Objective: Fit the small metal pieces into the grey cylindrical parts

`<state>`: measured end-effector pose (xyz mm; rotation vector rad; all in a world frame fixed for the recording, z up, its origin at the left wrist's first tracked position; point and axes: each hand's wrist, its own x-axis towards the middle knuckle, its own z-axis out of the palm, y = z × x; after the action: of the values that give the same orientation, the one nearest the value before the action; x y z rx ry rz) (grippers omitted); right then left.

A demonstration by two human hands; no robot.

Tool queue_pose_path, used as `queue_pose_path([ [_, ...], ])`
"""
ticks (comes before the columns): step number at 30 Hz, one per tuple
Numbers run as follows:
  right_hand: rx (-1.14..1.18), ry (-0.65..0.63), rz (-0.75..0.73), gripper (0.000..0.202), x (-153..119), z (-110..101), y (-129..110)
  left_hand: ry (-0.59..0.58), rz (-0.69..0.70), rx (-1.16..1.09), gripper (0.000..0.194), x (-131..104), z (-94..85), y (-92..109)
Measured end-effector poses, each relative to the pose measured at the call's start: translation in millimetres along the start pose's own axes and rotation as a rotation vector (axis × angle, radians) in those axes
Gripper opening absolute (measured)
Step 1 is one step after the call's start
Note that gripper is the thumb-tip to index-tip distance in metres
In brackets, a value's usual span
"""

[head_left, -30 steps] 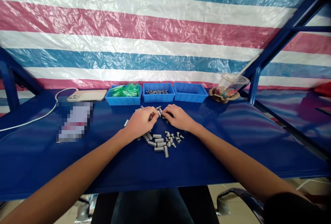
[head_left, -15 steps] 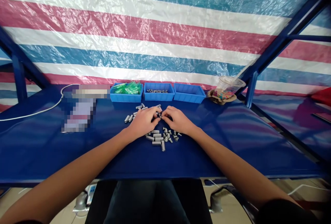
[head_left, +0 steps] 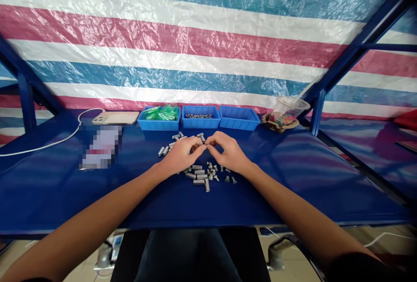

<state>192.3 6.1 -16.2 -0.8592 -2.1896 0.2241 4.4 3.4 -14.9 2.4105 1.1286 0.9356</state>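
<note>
Back of surface (head_left: 293, 182), left to right: phone (head_left: 117, 118), bin (head_left: 158, 125) of packets (head_left: 165, 112), bin (head_left: 201, 123) of small parts (head_left: 198, 116), third bin (head_left: 239, 124), cup (head_left: 288, 110). In front: posts (head_left: 200, 177), screws (head_left: 212, 172) right of nearer ones.

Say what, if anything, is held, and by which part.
Cannot tell: left hand and right hand have their fingers close together, hiding any piece there.

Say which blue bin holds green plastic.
The left bin; the middle bin holds small metal pieces instead, and the right bin shows no green.
</note>
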Motion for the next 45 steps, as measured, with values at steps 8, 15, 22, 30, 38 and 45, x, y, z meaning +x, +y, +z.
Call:
queue_pose_path([
  [8,0.042,-0.069,0.007,0.006,0.5,-2.3,-6.2,-0.053,-0.013,-0.008,0.035,-1.3,-1.2,2.9],
  [15,0.058,-0.038,0.113,0.026,3.1,-2.5,-5.4,0.042,0.094,0.125,0.023,-2.7,-4.3,2.5],
  [22,0.088,0.000,0.107,0.016,-1.0,0.2,-4.6,0.086,-0.028,-0.110,0.012,-1.8,-3.4,5.8],
  [30,-0.004,0.014,-0.003,0.007,-2.0,0.4,-12.8,0.002,-0.141,-0.249,0.036,-1.5,-5.0,13.4],
  [38,0.081,0.017,0.182,0.021,0.3,1.3,-19.5,0.076,0.032,-0.096,0.016,-5.2,-1.8,11.2],
  [45,-0.126,0.089,0.032,0.020,-1.2,3.3,-21.2,0.085,-0.138,-0.193,0.026,-2.2,-1.9,12.0],
])
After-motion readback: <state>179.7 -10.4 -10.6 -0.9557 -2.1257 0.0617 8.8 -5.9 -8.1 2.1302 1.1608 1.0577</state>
